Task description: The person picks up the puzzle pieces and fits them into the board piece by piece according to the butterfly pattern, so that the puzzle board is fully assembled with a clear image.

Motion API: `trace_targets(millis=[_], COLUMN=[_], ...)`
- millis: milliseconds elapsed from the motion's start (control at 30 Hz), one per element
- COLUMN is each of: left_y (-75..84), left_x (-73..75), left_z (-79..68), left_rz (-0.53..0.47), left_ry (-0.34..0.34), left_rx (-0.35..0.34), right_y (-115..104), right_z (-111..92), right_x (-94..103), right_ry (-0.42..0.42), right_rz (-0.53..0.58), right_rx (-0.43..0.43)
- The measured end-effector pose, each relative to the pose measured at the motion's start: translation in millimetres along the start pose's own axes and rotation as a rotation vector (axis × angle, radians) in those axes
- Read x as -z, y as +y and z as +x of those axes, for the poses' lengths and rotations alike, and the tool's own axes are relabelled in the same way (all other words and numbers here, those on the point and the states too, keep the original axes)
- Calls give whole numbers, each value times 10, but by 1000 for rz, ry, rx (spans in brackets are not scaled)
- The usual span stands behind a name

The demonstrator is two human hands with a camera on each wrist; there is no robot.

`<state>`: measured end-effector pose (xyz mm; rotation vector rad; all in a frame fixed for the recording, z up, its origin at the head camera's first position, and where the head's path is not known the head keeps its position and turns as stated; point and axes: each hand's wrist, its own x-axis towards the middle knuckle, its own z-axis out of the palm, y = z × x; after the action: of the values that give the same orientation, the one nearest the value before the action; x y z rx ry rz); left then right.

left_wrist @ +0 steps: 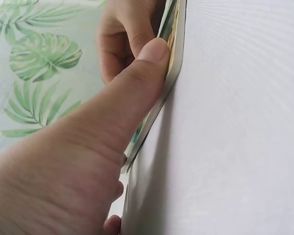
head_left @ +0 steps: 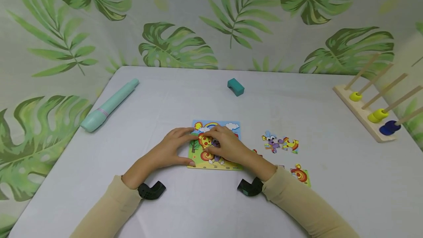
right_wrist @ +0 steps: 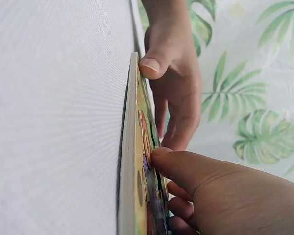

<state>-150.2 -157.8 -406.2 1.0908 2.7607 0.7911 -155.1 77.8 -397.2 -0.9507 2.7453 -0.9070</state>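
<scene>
A square jigsaw puzzle [head_left: 214, 165] with a bright cartoon picture lies flat on the white table. My left hand [head_left: 170, 149] lies along its left side; the thumb touches the lower left corner, and the loosely stretched fingers reach the upper left part. Over the middle of the picture, my right hand [head_left: 228, 146] holds a yellow, orange-spotted puzzle piece [head_left: 205, 141] between thumb and fingertips, down at the puzzle's surface. In the right wrist view, the right thumb touches the picture side of the puzzle [right_wrist: 137, 122]. The right hand covers part of the picture.
Loose puzzle pieces lie to the right: a purple one [head_left: 273, 141], a yellow one [head_left: 290, 145] and a red-and-green one [head_left: 300, 175], with others partly under the right forearm. Behind stand a teal block [head_left: 236, 87], a mint folded umbrella [head_left: 110, 105] and a wooden peg stand [head_left: 363, 115] with rings.
</scene>
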Motion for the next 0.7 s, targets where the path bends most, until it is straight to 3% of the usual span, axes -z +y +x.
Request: trace_targets(millis=[467, 700], left_y=[15, -23], left_x=[12, -11], left_z=[3, 2], left_rz=[4, 23], left_ry=[-4, -3], left_rx=[-4, -35], right_y=[57, 42], right_z=[6, 19], right_x=[-27, -34], right_ry=[51, 46], right_rz=[54, 47], right_rx=[17, -17])
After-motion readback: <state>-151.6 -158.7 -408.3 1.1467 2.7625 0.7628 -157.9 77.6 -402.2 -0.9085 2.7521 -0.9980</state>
